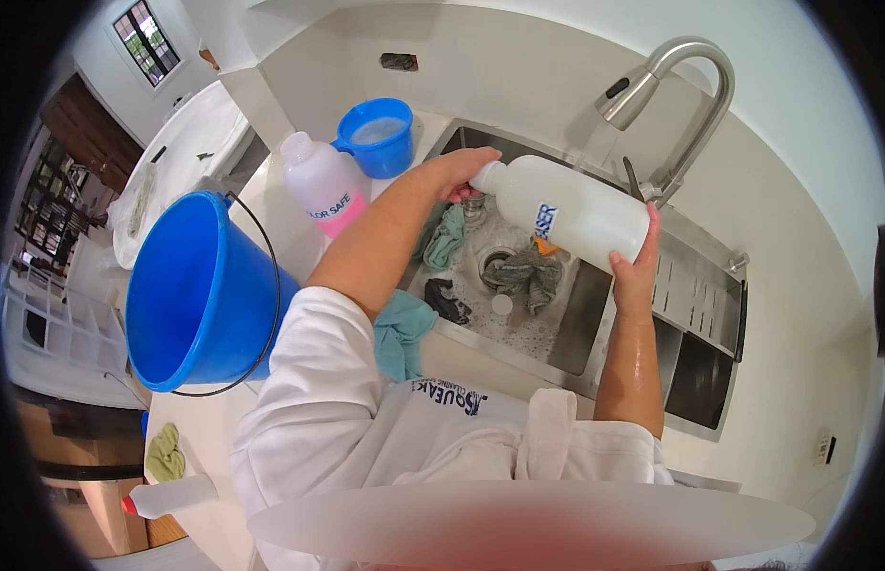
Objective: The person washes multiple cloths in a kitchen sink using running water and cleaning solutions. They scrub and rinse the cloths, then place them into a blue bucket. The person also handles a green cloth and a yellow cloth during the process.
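A large white plastic bottle (590, 205) lies on its side in the air above the sink (585, 324), its neck pointing left. My left hand (459, 174) is closed around the white cap end. At the bottle's base, my right hand (636, 274) grips from the right, thumb on the near side. Below, suds cover the sink floor. A grey cloth (526, 278) with an orange patch beside it, a grey-green cloth (446, 238) and a black cloth (446, 301) lie there. A small white round piece (501, 305) sits near the drain.
A tall steel faucet (714, 114) arches behind the sink. Left on the counter stand a blue bucket (200, 295), a bottle with pink liquid (324, 181) and a blue dipper (376, 143). A teal cloth (402, 333) lies before the sink. A drain rack (695, 295) is right.
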Available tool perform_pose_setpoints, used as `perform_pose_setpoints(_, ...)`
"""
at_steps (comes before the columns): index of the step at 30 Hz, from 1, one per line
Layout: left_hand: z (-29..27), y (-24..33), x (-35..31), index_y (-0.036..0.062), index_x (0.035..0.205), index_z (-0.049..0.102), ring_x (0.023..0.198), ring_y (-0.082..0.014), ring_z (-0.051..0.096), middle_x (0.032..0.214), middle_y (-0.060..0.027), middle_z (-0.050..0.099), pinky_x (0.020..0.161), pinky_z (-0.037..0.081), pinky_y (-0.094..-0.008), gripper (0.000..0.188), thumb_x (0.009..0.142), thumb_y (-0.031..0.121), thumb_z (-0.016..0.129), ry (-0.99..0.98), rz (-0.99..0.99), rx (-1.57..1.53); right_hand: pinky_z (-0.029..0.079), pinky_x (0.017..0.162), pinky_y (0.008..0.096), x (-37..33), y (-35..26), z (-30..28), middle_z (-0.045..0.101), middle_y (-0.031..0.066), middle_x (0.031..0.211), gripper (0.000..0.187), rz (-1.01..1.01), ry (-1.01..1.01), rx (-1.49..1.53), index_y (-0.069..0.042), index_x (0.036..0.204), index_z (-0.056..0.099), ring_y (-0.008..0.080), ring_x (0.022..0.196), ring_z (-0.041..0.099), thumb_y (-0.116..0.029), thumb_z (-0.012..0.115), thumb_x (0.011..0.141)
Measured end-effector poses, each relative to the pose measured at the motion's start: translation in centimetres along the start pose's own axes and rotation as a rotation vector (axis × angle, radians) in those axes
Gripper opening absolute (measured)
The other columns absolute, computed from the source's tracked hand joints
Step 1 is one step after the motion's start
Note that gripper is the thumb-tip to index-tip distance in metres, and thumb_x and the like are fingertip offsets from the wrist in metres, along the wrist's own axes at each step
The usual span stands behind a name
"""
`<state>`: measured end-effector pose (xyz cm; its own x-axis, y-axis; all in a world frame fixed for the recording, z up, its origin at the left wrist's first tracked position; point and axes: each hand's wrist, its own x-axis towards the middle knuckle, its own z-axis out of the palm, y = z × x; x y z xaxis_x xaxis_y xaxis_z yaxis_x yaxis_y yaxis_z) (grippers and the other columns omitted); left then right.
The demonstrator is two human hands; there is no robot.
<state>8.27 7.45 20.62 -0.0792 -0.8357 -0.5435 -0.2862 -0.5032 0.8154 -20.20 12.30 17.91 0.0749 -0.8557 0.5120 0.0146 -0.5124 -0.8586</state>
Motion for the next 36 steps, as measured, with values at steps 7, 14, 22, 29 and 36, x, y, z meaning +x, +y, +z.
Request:
perform_pose_setpoints(7, 1.3, 3.9, -2.5, 0.0084, 0.089, 0.054, 0.056, -0.0153, 0.049, 0.068, -0.0054, 0.052, 0.047, 0.038, -0.0258, 0.039, 0.08, 0.045, 0.044, 0.28, 0.341, 0.378, 0.044, 0.071, 0.0375, 0.0, 2.0, -0.8, 0.047, 0.0105, 0.109, 0.059, 0.348, 0.103, 0.462, -0.009, 0.122, 0.035, 0.0275, 0.094, 0.049, -0.035, 0.049, 0.072)
perform_pose_setpoints(14, 2.6, 3.5, -5.7, 0.0054, 0.108, 0.049, 0.092, -0.0242, 0.051, 0.097, -0.0135, 0.053, 0.08, 0.042, -0.0348, 0.04, 0.074, 0.021, 0.062, 0.064, 1.087, 0.619, 0.043, 0.045, 0.0362, -0.6, 5.1, -0.9, 0.058, 0.0059, 0.086, 0.047, 0.954, -0.034, 0.882, -0.014, 0.099, 0.051, 0.0249, 0.071, 0.056, -0.05, 0.029, 0.08)
perform_pose_setpoints(22, 0.2, 8.3, -6.6, 0.013, 0.12, 0.047, 0.116, -0.0267, 0.037, 0.121, -0.0204, 0.042, 0.093, 0.032, -0.037, 0.056, 0.07, 0.033, 0.062, 0.191, 0.171, 0.445, 0.044, 0.045, 0.036, 0.1, 5.2, 0.5, 0.058, 0.0056, 0.088, 0.047, 0.786, 0.119, 0.815, -0.014, 0.103, 0.049, 0.0254, 0.072, 0.056, -0.05, 0.03, 0.078)
perform_pose_setpoints(29, -0.1, 7.3, -5.2, 0.0093, 0.109, 0.055, 0.1, -0.0227, 0.05, 0.107, -0.0145, 0.052, 0.078, 0.042, -0.0314, 0.042, 0.074, 0.031, 0.056, 0.226, 0.739, 0.391, 0.044, 0.047, 0.0371, -0.9, 6.4, 0.8, 0.057, 0.005, 0.094, 0.051, 0.838, 0.137, 0.795, -0.015, 0.108, 0.048, 0.0267, 0.078, 0.056, -0.053, 0.034, 0.077)
perform_pose_setpoints(36, 0.1, 6.5, -4.1, 0.01, 0.117, 0.049, 0.087, -0.0193, 0.051, 0.105, -0.0133, 0.051, 0.068, 0.045, -0.0304, 0.05, 0.073, 0.033, 0.056, -0.031, 0.537, 0.642, 0.045, 0.049, 0.0367, -0.9, 7.1, 1.4, 0.056, 0.0051, 0.095, 0.049, 0.791, 0.047, 0.842, -0.014, 0.104, 0.05, 0.0264, 0.079, 0.056, -0.052, 0.034, 0.077)
